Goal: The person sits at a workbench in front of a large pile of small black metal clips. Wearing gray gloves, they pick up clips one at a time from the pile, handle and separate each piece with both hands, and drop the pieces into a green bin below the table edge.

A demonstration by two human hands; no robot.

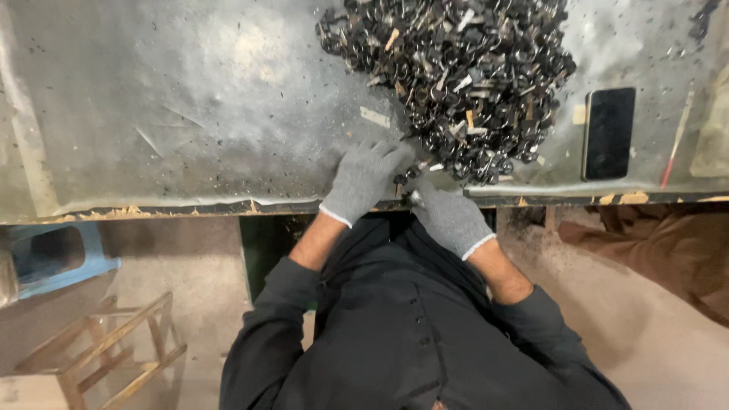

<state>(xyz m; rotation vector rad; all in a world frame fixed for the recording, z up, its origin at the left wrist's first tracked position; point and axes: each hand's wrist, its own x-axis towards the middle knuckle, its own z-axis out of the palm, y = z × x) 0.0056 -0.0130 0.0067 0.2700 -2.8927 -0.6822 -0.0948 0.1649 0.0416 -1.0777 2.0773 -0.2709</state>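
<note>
- Head cam: both gloved hands meet at near edge of metal table [175, 114], by heap of small dark metal parts [456, 76].
- Left hand [364, 178] spread flat; right hand [449, 219] pinching one small part [414, 196].
- Looks like sorting/picking step; next move prob needs a clean pinch on another piece.
- Black phone [608, 133] lies right of heap.

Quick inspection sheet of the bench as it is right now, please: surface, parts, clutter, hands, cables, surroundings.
Surface: metal-clad bench, scuffed, speckled with dark chips; frayed front edge.
Job's things: heap of small dark metal parts at the bench's far side; a few parts at the fingertips.
Clutter: pale scraps on the bench, black phone lying flat right of the heap.
Grips: left hand and right hand, both in grey knit gloves, at the heap's near edge; what they pinch cannot be told.
Cables: nothing seen.
Surroundings: wooden stool, blue plastic stool, dusty floor.
</note>
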